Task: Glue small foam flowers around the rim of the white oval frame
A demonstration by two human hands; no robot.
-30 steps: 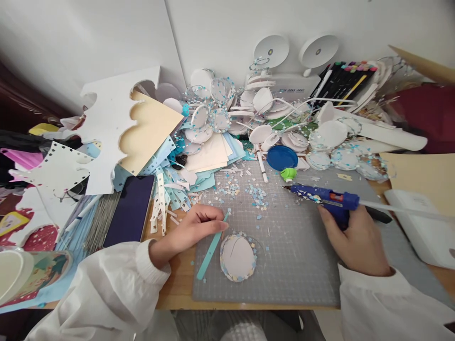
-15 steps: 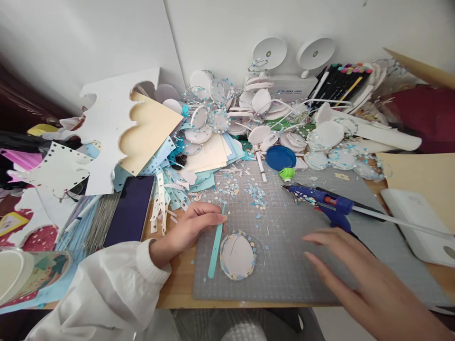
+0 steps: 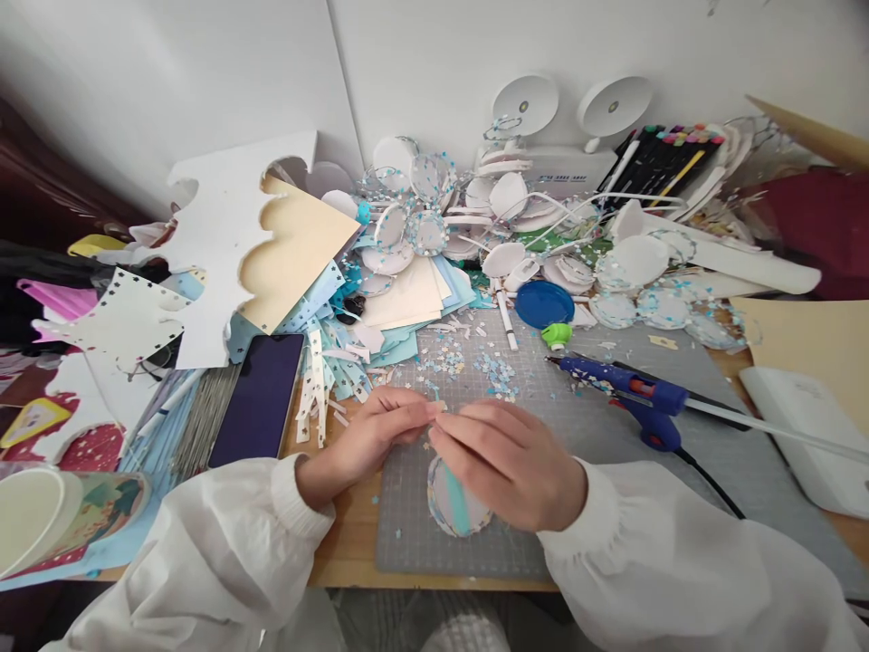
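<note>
My left hand (image 3: 380, 433) pinches the top end of a thin teal paper strip (image 3: 457, 505) above a white oval disc (image 3: 444, 503) edged with small blue and white flecks. The strip lies down across the disc. My right hand (image 3: 512, 464) rests over the upper part of the disc, its fingertips meeting those of the left hand at the strip's top. Both wear white sleeves. The disc lies on a grey cutting mat (image 3: 543, 543). A blue glue gun (image 3: 628, 389) lies on the mat to the right, apart from both hands.
A dark phone (image 3: 262, 398) lies left of the mat. Paper sheets, white discs and punched scraps pile up behind, with a blue lid (image 3: 543, 303), a green cap (image 3: 557, 335), markers (image 3: 662, 154) and a white box (image 3: 807, 426) at right. A cup (image 3: 41, 521) stands at front left.
My right hand let go of the glue gun, left it on the mat and came left onto the disc. The left hand swung the teal strip over the disc.
</note>
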